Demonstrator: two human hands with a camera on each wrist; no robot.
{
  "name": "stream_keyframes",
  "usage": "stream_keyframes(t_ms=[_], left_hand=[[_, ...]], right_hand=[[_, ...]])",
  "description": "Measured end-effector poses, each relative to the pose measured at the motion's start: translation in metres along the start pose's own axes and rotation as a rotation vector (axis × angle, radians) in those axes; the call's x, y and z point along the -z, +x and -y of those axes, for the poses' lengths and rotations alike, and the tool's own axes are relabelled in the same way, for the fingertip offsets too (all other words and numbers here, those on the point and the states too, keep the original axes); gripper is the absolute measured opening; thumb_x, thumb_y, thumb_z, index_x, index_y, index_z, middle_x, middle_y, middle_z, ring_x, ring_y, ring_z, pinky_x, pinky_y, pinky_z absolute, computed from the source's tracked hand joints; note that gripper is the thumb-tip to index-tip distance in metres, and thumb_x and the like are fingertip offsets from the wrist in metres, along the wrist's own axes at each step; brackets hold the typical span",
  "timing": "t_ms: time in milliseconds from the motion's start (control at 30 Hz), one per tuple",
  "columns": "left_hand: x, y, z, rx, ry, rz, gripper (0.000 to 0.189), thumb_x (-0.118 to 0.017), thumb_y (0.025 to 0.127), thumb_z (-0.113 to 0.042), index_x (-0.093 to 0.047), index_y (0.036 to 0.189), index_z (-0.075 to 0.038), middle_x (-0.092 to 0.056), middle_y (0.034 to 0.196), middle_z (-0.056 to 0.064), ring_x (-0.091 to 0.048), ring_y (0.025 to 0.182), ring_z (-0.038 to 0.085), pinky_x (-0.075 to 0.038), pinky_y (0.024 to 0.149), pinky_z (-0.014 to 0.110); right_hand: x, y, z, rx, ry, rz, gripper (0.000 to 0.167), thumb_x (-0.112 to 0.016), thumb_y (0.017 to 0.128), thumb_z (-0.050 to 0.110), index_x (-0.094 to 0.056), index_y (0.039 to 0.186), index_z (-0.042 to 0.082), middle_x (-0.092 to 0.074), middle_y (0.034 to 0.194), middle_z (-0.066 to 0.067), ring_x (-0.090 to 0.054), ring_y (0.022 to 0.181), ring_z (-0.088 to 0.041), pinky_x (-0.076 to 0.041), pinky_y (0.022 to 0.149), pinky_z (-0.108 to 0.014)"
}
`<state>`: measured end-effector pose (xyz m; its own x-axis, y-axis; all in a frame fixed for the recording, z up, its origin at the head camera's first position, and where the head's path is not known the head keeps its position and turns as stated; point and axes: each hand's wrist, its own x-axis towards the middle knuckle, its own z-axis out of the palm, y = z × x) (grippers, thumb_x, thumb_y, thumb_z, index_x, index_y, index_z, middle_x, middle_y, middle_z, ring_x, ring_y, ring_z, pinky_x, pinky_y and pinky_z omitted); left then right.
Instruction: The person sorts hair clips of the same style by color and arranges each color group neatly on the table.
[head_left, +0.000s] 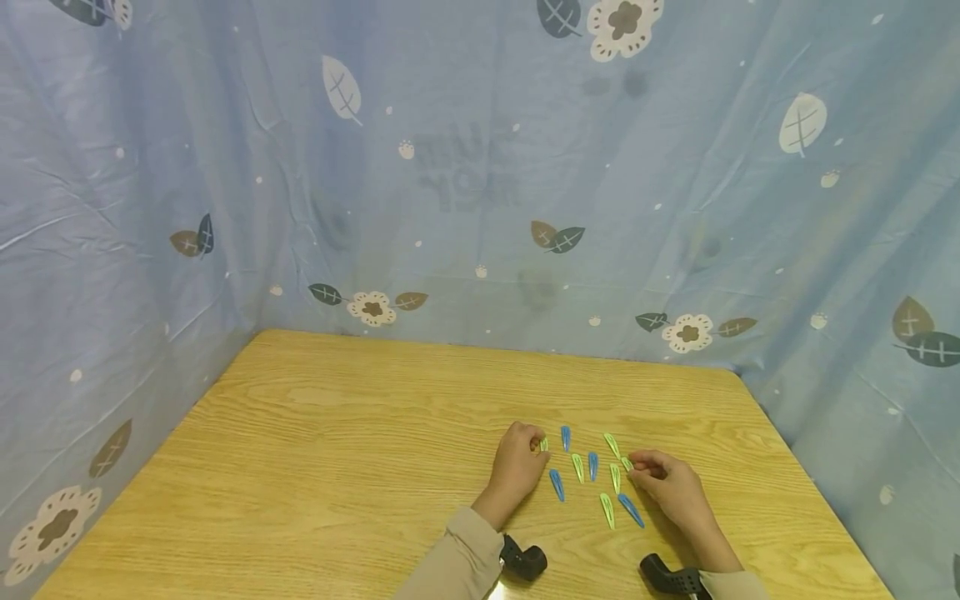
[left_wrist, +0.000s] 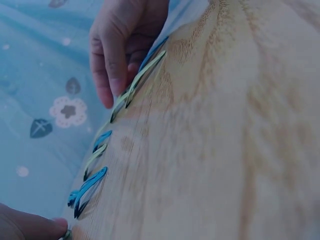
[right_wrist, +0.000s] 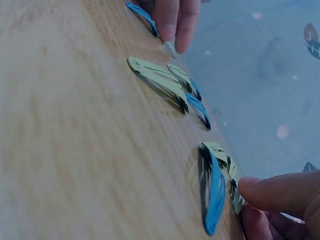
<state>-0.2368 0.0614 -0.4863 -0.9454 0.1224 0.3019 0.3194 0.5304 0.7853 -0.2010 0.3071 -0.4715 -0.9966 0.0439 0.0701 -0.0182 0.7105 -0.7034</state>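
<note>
Several green and blue snap hair clips lie loosely grouped on the wooden table. My left hand point(head_left: 519, 458) pinches a green hair clip point(head_left: 544, 444) at the group's left edge, near a blue clip point(head_left: 566, 438). On the right side, thumb and fingers of my right hand point(head_left: 671, 487) pinch another green hair clip point(head_left: 627, 463). Close to that hand lie a green clip point(head_left: 615, 477) and a slanted blue clip point(head_left: 631, 510). In the right wrist view, the right thumb point(right_wrist: 280, 192) presses against its clip point(right_wrist: 236, 197); the other fingers are partly hidden.
The wood-grain table point(head_left: 300, 467) extends far to the left of the clips. A blue patterned curtain point(head_left: 465, 208) surrounds its back and sides. Black wrist mounts point(head_left: 525, 562) sit by both sleeves, low over the table.
</note>
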Motion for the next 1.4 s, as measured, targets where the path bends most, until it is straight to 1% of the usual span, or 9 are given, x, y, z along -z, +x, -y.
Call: stream_keyframes(t_ms=[133, 300, 567, 633, 767, 867, 1067, 1400], left_hand=[[0.000, -0.001, 0.000, -0.009, 0.012, 0.007, 0.020, -0.075, 0.079, 0.000, -0.069, 0.098, 0.000, -0.051, 0.082, 0.000, -0.046, 0.074, 0.010, -0.042, 0.065, 0.022], [0.000, 0.000, 0.000, -0.017, 0.023, 0.012, 0.019, -0.074, 0.079, 0.001, -0.069, 0.097, 0.000, -0.050, 0.081, -0.001, -0.044, 0.073, 0.009, -0.042, 0.064, 0.022], [-0.001, -0.001, 0.002, -0.008, 0.020, 0.018, 0.019, -0.072, 0.081, 0.003, -0.071, 0.100, -0.001, -0.054, 0.084, -0.001, -0.046, 0.074, 0.007, -0.043, 0.065, 0.020], [0.000, -0.001, 0.002, -0.016, 0.023, 0.010, 0.019, -0.071, 0.081, 0.004, -0.071, 0.100, 0.000, -0.055, 0.084, 0.000, -0.046, 0.074, 0.007, -0.043, 0.064, 0.020], [0.001, 0.000, 0.001, -0.041, 0.040, -0.007, 0.019, -0.070, 0.080, 0.006, -0.072, 0.099, 0.002, -0.053, 0.079, 0.000, -0.043, 0.071, 0.008, -0.040, 0.062, 0.021], [0.001, 0.000, 0.002, -0.049, 0.059, -0.009, 0.020, -0.070, 0.080, 0.006, -0.073, 0.100, 0.002, -0.051, 0.076, -0.001, -0.042, 0.071, 0.008, -0.039, 0.061, 0.020], [0.001, 0.000, 0.002, -0.047, 0.067, -0.009, 0.022, -0.070, 0.081, 0.006, -0.073, 0.103, 0.002, -0.054, 0.078, 0.001, -0.047, 0.071, 0.008, -0.041, 0.061, 0.020], [0.003, 0.000, 0.000, -0.029, 0.034, -0.024, 0.024, -0.067, 0.082, 0.009, -0.074, 0.102, -0.002, -0.057, 0.079, 0.002, -0.050, 0.069, 0.008, -0.042, 0.059, 0.019]], right_hand=[[0.000, 0.000, 0.002, -0.007, -0.017, 0.002, 0.026, -0.068, 0.088, 0.009, -0.067, 0.112, 0.000, -0.066, 0.096, -0.005, -0.060, 0.088, -0.018, -0.048, 0.071, -0.021], [0.000, -0.001, 0.005, -0.020, -0.029, 0.002, 0.026, -0.067, 0.088, 0.009, -0.067, 0.112, 0.000, -0.065, 0.095, -0.005, -0.060, 0.089, -0.018, -0.048, 0.072, -0.022], [0.000, -0.001, 0.006, -0.012, -0.051, 0.000, 0.025, -0.067, 0.087, 0.008, -0.068, 0.110, 0.000, -0.065, 0.094, -0.004, -0.059, 0.088, -0.018, -0.047, 0.071, -0.021], [0.000, -0.001, 0.007, -0.009, -0.051, 0.000, 0.025, -0.067, 0.087, 0.007, -0.068, 0.110, -0.001, -0.065, 0.094, -0.005, -0.059, 0.089, -0.018, -0.047, 0.070, -0.021], [0.000, -0.001, 0.007, -0.003, -0.054, 0.003, 0.025, -0.067, 0.087, 0.006, -0.068, 0.111, -0.001, -0.065, 0.095, -0.006, -0.060, 0.089, -0.020, -0.048, 0.071, -0.021], [-0.001, -0.002, 0.007, 0.000, -0.060, 0.007, 0.025, -0.067, 0.087, 0.005, -0.067, 0.111, -0.001, -0.065, 0.096, -0.006, -0.061, 0.090, -0.021, -0.050, 0.072, -0.024], [-0.001, -0.004, 0.010, -0.002, -0.064, 0.009, 0.027, -0.067, 0.087, 0.004, -0.067, 0.113, -0.002, -0.066, 0.097, -0.007, -0.060, 0.091, -0.022, -0.051, 0.075, -0.031], [0.001, -0.007, 0.014, 0.016, -0.072, 0.027, 0.028, -0.066, 0.086, 0.002, -0.066, 0.114, -0.003, -0.065, 0.100, -0.008, -0.058, 0.090, -0.021, -0.050, 0.074, -0.029]])
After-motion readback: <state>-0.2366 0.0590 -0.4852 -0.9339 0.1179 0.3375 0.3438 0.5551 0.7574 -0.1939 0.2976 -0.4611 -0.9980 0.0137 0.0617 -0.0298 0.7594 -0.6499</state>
